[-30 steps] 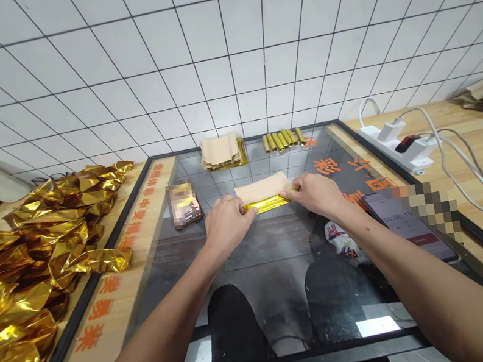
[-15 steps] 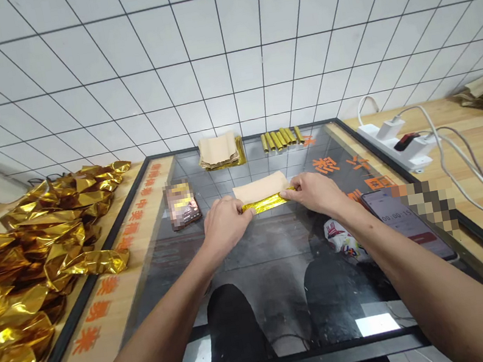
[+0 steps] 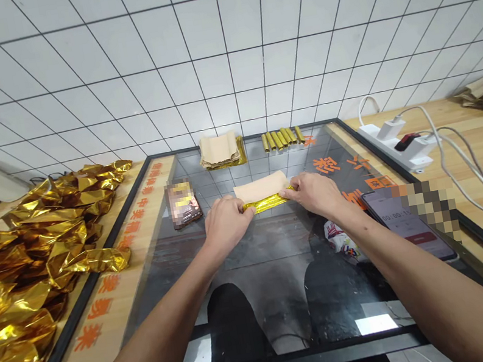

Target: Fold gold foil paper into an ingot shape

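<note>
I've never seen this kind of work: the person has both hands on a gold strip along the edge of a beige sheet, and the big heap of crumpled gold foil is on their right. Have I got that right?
Not quite: the head view shows the heap of crumpled gold foil on the person's left, not their right. The rest stands: the left hand and right hand are on the gold strip along the beige sheet.
</note>
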Action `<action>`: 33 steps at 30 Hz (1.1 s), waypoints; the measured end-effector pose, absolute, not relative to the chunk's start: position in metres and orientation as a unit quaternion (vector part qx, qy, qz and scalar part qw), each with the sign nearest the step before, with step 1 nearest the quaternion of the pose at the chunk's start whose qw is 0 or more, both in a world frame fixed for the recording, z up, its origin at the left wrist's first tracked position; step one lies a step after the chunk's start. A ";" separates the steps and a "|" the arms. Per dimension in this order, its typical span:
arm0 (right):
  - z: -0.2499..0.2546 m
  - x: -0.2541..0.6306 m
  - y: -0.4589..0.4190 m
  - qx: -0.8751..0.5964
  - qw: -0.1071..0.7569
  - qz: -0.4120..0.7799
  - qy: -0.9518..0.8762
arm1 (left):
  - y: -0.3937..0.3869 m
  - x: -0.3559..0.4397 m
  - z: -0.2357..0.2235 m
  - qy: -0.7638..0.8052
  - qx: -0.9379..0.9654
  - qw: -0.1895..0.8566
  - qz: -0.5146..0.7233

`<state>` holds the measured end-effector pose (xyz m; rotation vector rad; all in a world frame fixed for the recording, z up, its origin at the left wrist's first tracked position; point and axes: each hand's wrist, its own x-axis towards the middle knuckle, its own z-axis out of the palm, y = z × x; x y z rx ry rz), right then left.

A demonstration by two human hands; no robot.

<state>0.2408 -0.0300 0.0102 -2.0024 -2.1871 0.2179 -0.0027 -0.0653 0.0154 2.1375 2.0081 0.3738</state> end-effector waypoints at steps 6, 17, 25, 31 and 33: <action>0.009 0.240 -0.029 -0.668 0.079 0.066 -0.737 | -0.065 -0.002 0.013 0.676 0.723 0.074 0.122; 0.010 0.238 -0.030 -0.672 0.073 0.060 -0.735 | -0.066 0.000 0.010 0.675 0.728 0.044 0.114; 0.011 0.238 -0.030 -0.676 0.065 0.057 -0.732 | -0.067 0.000 0.012 0.680 0.723 0.050 0.109; 0.012 0.238 -0.031 -0.677 0.060 0.067 -0.731 | -0.070 -0.002 0.013 0.672 0.725 0.058 0.137; 0.013 0.237 -0.031 -0.677 0.062 0.065 -0.730 | -0.072 -0.002 0.011 0.653 0.741 0.044 0.149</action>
